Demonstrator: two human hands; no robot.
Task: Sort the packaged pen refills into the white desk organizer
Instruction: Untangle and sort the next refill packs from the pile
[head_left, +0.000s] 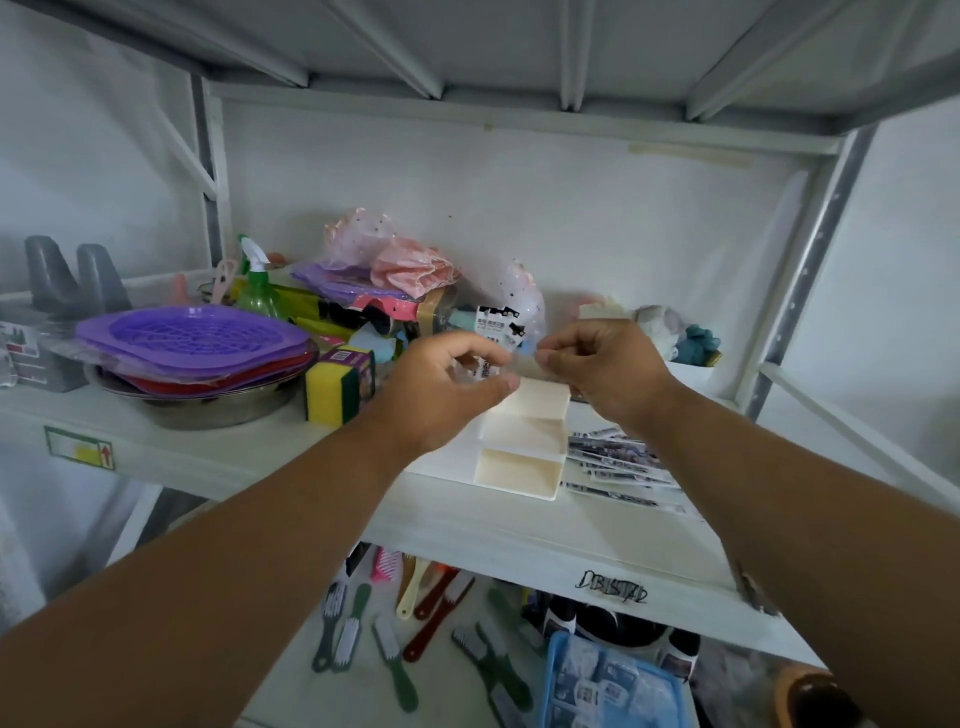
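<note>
A white stepped desk organizer (524, 441) stands on the shelf, its front compartments empty. Above its back end, my left hand (441, 389) and my right hand (608, 374) both hold clear packets of pen refills (496, 332) that stand upright, their black and white label tops showing between the hands. The left hand's fingers curl round the packets' lower part. The right hand pinches a packet edge with thumb and finger. Several more refill packets (618, 460) lie flat on the shelf just right of the organizer.
A yellow-green sponge pack (337, 384) and purple trays on a steel bowl (197, 343) sit left. Bags and plush toys crowd the back of the shelf. Brushes and a blue basket (613, 680) lie on the shelf below.
</note>
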